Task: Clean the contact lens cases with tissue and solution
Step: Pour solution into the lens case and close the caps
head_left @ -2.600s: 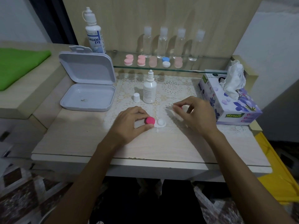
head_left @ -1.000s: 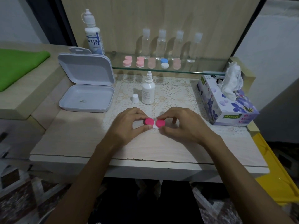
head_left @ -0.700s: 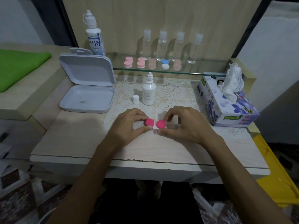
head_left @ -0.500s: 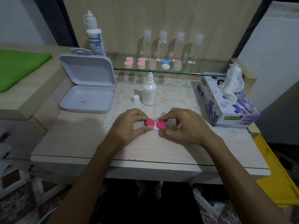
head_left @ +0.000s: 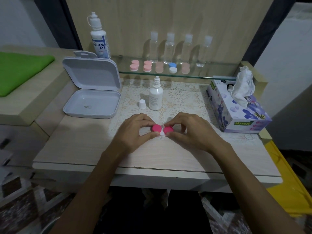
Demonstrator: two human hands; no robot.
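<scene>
A white contact lens case (head_left: 162, 133) with two bright pink caps lies on the lace mat (head_left: 179, 95) at the table's middle. My left hand (head_left: 135, 130) pinches the left pink cap (head_left: 156, 128) between thumb and fingers. My right hand (head_left: 189, 130) pinches the right pink cap (head_left: 168, 129) the same way. A small white solution bottle (head_left: 155, 97) stands uncapped just behind them, its white cap (head_left: 142, 104) beside it. A floral tissue box (head_left: 236, 112) with a tissue sticking out sits at the right.
An open white plastic box (head_left: 92, 98) lies at the left. On the glass shelf (head_left: 202, 74) behind stand a large solution bottle (head_left: 99, 38), several clear bottles (head_left: 170, 48) and several more lens cases (head_left: 146, 66). A green cloth (head_left: 18, 70) lies far left.
My right hand came in from the right with the second pink cap and set it on the case's open white well. Both hands have since stayed on the caps with small finger shifts.
</scene>
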